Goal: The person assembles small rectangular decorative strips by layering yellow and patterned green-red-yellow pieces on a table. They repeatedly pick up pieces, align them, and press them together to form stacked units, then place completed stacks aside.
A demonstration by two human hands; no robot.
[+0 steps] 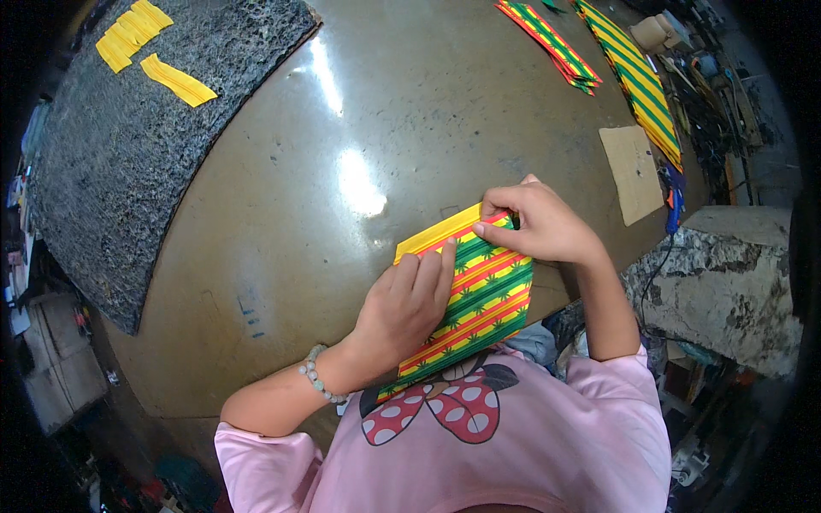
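A piece of green, yellow and red striped fabric [487,286] with dark leaf prints lies at the table's near edge and hangs over it toward my shirt. Along its far edge runs a plain yellow strip [436,233]. My left hand [409,299] has its fingers bent and close together on the fabric, tips near the strip; its thumb is hidden. At the strip's right end, my right hand [534,224] pinches the fabric's corner between thumb and forefinger.
A rough dark slab [145,145] at the left bears yellow strips [178,81]. At the far right are folded striped pieces [552,47], a longer striped stack [633,77], brown cardboard [633,173] and a blue-handled tool [674,201]. A worn block [718,274] stands beyond the table's right edge.
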